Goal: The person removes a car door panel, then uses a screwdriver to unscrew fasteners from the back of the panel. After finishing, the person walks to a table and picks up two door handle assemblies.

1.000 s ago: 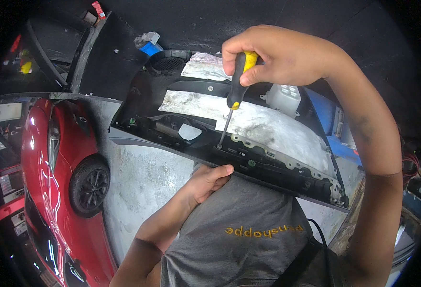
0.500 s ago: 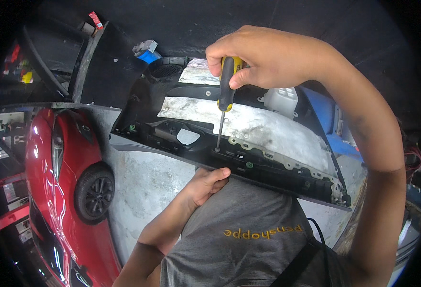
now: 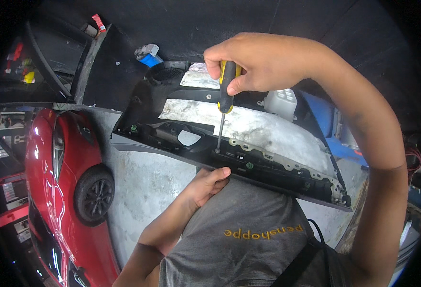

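A black car door panel (image 3: pixel 268 178) lies inner side up before me, its near edge against my shirt. My right hand (image 3: pixel 253 62) grips the black and yellow handle of a screwdriver (image 3: pixel 226 88) from above. The screwdriver stands almost upright, its tip down at a screw spot on the panel's near strip. At the near edge, my left hand (image 3: pixel 206 185) holds the panel with the thumb on the rim; its other fingers are curled and partly hidden. White padding sheets (image 3: pixel 268 126) cover parts of the panel, and green clips (image 3: pixel 249 165) dot the near strip.
To the left a red car (image 3: pixel 53 172) stands on the grey floor (image 3: pixel 141 191). Past the panel's far left corner sits a blue and grey object (image 3: pixel 148 55). A blue object (image 3: pixel 318 110) lies behind the panel on the right, close to my right forearm.
The right hand has come slightly lower, and the screwdriver's handle appears turned a little. The tip remains at the same spot, and the left hand keeps its place on the edge.
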A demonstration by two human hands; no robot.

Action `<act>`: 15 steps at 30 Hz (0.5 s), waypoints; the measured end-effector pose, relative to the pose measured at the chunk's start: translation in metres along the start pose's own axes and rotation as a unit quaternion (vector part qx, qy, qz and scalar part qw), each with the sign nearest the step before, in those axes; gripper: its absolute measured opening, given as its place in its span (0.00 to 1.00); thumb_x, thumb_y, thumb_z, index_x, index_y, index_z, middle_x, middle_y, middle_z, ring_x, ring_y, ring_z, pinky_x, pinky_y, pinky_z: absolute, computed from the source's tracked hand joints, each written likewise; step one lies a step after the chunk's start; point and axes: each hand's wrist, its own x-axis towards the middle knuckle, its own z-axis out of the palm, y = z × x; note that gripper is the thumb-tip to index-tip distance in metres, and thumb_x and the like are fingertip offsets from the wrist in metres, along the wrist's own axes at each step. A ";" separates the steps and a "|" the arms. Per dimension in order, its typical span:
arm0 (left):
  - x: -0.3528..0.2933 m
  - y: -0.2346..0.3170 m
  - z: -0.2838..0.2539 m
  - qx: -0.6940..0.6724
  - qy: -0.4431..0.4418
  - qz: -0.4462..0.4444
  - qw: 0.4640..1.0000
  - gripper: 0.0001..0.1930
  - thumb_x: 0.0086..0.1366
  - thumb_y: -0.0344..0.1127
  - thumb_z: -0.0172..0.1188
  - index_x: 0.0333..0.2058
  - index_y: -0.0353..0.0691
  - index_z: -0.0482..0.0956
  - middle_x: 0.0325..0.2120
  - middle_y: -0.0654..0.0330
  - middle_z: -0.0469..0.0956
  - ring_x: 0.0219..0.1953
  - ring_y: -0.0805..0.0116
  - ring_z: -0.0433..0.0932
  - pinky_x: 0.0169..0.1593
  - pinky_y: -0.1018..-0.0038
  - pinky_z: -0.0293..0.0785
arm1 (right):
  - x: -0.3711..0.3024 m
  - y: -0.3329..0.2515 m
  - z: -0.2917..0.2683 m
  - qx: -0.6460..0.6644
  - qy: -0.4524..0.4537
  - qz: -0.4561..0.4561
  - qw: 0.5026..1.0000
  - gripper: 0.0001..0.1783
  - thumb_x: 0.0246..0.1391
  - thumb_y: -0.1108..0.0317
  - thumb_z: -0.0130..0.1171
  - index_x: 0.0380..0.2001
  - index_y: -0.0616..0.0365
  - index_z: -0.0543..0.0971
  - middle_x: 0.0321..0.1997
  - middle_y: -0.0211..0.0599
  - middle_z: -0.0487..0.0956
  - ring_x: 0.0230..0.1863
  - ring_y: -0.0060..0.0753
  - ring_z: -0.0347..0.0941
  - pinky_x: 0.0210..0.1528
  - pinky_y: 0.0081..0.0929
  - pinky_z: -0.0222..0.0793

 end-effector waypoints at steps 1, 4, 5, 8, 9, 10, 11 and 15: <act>0.000 0.000 0.001 0.001 0.001 0.003 1.000 0.23 0.54 0.50 0.77 0.37 0.42 0.75 0.20 0.75 0.61 0.19 0.86 0.57 0.19 0.87 0.50 | 0.001 0.002 0.000 0.007 -0.001 -0.020 1.000 0.18 0.54 0.60 0.68 0.41 0.62 0.78 0.38 0.45 0.81 0.41 0.45 0.79 0.40 0.43 0.72; 0.001 0.000 0.002 -0.009 0.000 0.014 1.000 0.23 0.54 0.50 0.77 0.37 0.43 0.75 0.20 0.75 0.61 0.19 0.86 0.56 0.19 0.87 0.50 | 0.004 0.020 0.010 -0.034 0.084 -0.094 0.991 0.17 0.56 0.58 0.64 0.34 0.64 0.79 0.30 0.45 0.81 0.34 0.46 0.80 0.38 0.44 0.72; 0.001 0.000 0.003 -0.008 0.004 0.010 1.000 0.23 0.55 0.50 0.77 0.37 0.43 0.75 0.20 0.75 0.61 0.19 0.86 0.56 0.19 0.87 0.50 | 0.008 0.022 0.013 -0.025 0.071 -0.045 0.996 0.16 0.58 0.58 0.63 0.32 0.64 0.79 0.28 0.46 0.79 0.33 0.44 0.79 0.37 0.43 0.72; 0.000 -0.001 0.000 -0.001 0.010 -0.002 1.000 0.22 0.56 0.51 0.75 0.37 0.43 0.75 0.20 0.74 0.62 0.18 0.86 0.55 0.19 0.87 0.50 | 0.025 0.024 0.027 -0.021 0.087 0.066 0.994 0.24 0.62 0.52 0.57 0.22 0.63 0.79 0.16 0.48 0.72 0.23 0.40 0.73 0.33 0.42 0.68; 0.002 -0.004 -0.005 0.002 0.009 -0.005 1.000 0.23 0.56 0.51 0.75 0.37 0.43 0.75 0.21 0.74 0.62 0.18 0.85 0.55 0.19 0.87 0.50 | 0.024 0.027 0.028 -0.022 0.077 0.071 0.994 0.24 0.62 0.52 0.58 0.22 0.64 0.79 0.16 0.47 0.72 0.22 0.40 0.73 0.31 0.42 0.67; 0.003 -0.006 -0.007 0.005 0.008 -0.009 1.000 0.23 0.57 0.52 0.75 0.38 0.43 0.75 0.21 0.74 0.63 0.18 0.85 0.54 0.19 0.86 0.49 | 0.022 0.030 0.028 -0.023 0.069 0.078 0.994 0.25 0.62 0.51 0.58 0.22 0.64 0.79 0.15 0.46 0.72 0.20 0.40 0.72 0.29 0.42 0.66; 0.002 -0.005 -0.006 -0.005 0.010 0.000 1.000 0.23 0.57 0.52 0.74 0.38 0.42 0.75 0.21 0.73 0.63 0.18 0.85 0.54 0.19 0.86 0.49 | 0.020 0.030 0.028 -0.021 0.061 0.080 0.995 0.25 0.62 0.51 0.58 0.23 0.64 0.79 0.15 0.45 0.72 0.19 0.39 0.71 0.28 0.42 0.65; -0.004 -0.007 0.017 0.018 0.089 0.083 0.992 0.26 0.60 0.56 0.71 0.40 0.38 0.75 0.22 0.72 0.65 0.16 0.83 0.54 0.18 0.83 0.49 | 0.007 0.018 0.030 0.000 0.131 0.095 0.987 0.22 0.62 0.52 0.61 0.25 0.61 0.78 0.15 0.38 0.72 0.18 0.33 0.70 0.25 0.36 0.63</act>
